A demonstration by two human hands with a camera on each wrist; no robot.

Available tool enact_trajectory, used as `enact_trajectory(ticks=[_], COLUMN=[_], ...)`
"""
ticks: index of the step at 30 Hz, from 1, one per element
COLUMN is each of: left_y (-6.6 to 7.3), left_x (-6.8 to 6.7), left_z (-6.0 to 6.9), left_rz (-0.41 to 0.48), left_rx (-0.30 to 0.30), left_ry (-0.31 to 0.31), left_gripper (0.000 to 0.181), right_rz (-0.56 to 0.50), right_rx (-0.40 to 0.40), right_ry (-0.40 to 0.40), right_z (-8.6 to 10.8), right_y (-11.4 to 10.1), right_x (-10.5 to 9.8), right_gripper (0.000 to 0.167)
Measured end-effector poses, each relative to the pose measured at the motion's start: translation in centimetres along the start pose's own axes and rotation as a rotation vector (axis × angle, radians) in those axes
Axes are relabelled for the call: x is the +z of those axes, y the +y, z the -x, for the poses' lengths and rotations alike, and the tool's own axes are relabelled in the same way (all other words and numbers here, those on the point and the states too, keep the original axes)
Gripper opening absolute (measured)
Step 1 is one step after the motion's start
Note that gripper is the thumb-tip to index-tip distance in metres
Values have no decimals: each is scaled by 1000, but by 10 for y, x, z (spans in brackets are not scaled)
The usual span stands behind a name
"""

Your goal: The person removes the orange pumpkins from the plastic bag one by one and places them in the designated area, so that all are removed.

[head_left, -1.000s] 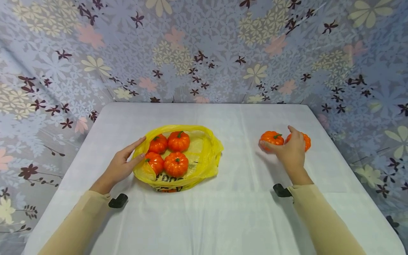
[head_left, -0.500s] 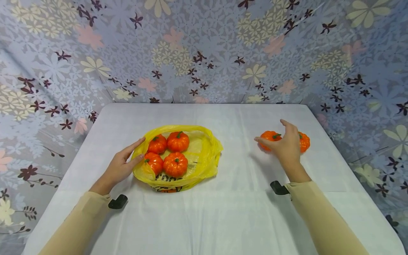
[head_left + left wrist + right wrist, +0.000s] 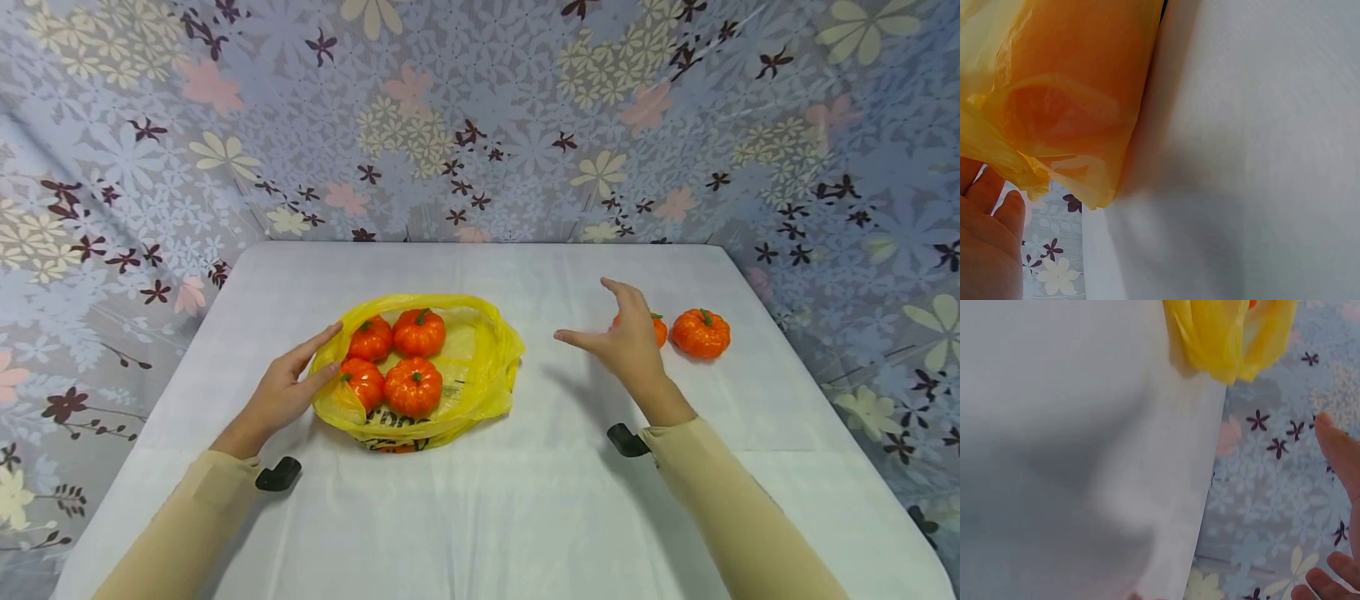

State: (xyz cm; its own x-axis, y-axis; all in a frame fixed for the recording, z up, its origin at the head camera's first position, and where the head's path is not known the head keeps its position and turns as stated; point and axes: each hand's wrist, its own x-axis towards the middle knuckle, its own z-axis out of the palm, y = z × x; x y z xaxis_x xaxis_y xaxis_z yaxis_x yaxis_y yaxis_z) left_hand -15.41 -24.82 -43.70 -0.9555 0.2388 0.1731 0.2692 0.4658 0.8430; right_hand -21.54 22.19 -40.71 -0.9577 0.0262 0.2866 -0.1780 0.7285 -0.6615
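Note:
A yellow plastic bag (image 3: 491,400) lies on the table with its mouth spread. Several small orange pumpkins (image 3: 414,387) with green stems sit in its left part. My left hand (image 3: 281,392) rests at the bag's left rim, its fingers and thumb fairly straight and touching the plastic. To the right, my right hand (image 3: 626,342) hovers with thumb and fingers spread wide and nothing between them. It partly covers one pumpkin (image 3: 659,331) on the table; another pumpkin (image 3: 701,333) lies just right of that one. In the right wrist view, the hand's thumb (image 3: 1338,456) points up toward the bag.
A white cloth covers the table (image 3: 480,525). Behind it and at both sides hangs a floral fabric (image 3: 480,125). Black cameras sit at both wrists, by the left cuff and by the right cuff.
My right hand has moved left, away from the farther right pumpkin and past the nearer one, and its thumb and fingers have spread. My left hand and the bag have stayed still.

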Motion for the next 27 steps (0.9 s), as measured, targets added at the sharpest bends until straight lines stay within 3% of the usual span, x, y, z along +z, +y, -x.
enact_trajectory(ticks=[17,27], left_y=[-2,-3], left_x=[2,1], left_z=[-2,0], left_rz=[-4,-8], left_rx=[21,-4], left_ry=[9,12], left_gripper=[56,56], right_rz=[-94,-134], right_rx=[-34,-98], right_ry=[-213,-265], right_z=[5,7], right_y=[-33,-49], right_x=[37,62], right_gripper=[109,103])
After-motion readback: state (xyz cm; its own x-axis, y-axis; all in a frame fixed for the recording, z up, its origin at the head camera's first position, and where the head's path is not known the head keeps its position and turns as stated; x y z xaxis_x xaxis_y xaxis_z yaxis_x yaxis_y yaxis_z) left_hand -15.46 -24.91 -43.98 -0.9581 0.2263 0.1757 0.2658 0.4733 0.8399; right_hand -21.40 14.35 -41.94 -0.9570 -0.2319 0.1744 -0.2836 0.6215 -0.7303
